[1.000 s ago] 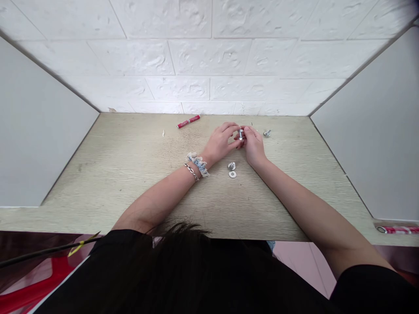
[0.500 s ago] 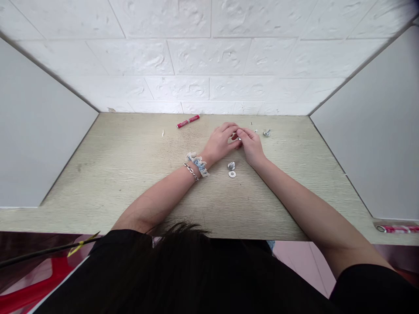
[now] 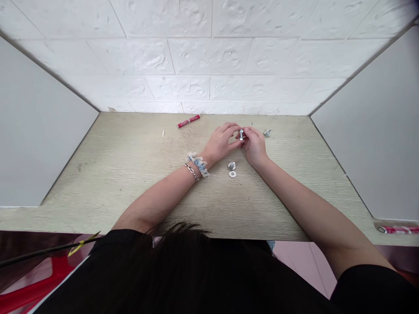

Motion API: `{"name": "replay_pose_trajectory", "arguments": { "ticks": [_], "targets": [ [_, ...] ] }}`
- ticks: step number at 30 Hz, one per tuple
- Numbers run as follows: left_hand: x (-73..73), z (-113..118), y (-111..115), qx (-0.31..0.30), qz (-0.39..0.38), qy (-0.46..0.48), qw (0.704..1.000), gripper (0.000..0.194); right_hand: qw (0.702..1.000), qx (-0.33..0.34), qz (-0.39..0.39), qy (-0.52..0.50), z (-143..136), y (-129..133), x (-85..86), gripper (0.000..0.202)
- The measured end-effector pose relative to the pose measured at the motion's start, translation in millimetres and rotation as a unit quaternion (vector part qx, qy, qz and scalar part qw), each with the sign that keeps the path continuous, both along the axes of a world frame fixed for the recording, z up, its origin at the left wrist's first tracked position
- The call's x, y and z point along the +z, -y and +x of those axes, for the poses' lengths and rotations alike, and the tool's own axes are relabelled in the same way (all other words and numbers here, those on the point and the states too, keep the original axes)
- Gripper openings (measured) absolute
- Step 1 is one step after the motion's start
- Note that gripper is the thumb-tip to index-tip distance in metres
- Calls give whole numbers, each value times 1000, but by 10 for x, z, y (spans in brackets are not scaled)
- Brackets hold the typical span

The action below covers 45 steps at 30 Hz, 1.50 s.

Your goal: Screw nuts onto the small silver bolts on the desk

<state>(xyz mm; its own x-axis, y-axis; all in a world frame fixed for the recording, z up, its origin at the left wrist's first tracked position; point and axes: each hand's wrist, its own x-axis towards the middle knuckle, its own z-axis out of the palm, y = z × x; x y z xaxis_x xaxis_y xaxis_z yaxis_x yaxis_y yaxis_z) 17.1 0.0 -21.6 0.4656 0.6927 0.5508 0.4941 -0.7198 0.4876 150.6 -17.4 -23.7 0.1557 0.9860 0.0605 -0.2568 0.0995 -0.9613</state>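
Observation:
A small silver bolt (image 3: pixel 241 134) stands upright between my two hands over the table. My left hand (image 3: pixel 221 140) pinches it from the left, with a scrunchie and a chain bracelet at the wrist. From the right, the fingertips of my right hand (image 3: pixel 255 145) close on the same bolt. Part of its far side is hidden by fingers. Nearer to me on the table lie a small metal fastener (image 3: pixel 231 165) and a flat round washer (image 3: pixel 232 174). Another silver fastener, seemingly with wings (image 3: pixel 267 133), rests just beyond my right hand.
A red tube (image 3: pixel 188 121) lies near the white brick wall (image 3: pixel 190 56), with a small white scrap (image 3: pixel 163 133) to its left. Grey panels (image 3: pixel 376 131) border the wooden table (image 3: pixel 131 165) on both sides. Another red tube (image 3: pixel 397 229) sits at the right front edge.
My right hand has shifted slightly right and its fingers have drawn back, so the bolt between the hands now shows. My left hand stays almost in place.

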Motion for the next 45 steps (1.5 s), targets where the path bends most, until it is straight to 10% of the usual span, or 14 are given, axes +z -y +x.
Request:
{"name": "replay_pose_trajectory", "arguments": {
  "ticks": [35, 45],
  "targets": [
    [26, 14, 8, 65, -2, -38, 997, 30, 998, 31, -34, -32, -1, 19, 101, 21],
    [46, 16, 31, 46, -6, -52, 998, 31, 997, 75, -10, -21, 23, 12, 60, 47]
  ]
}}
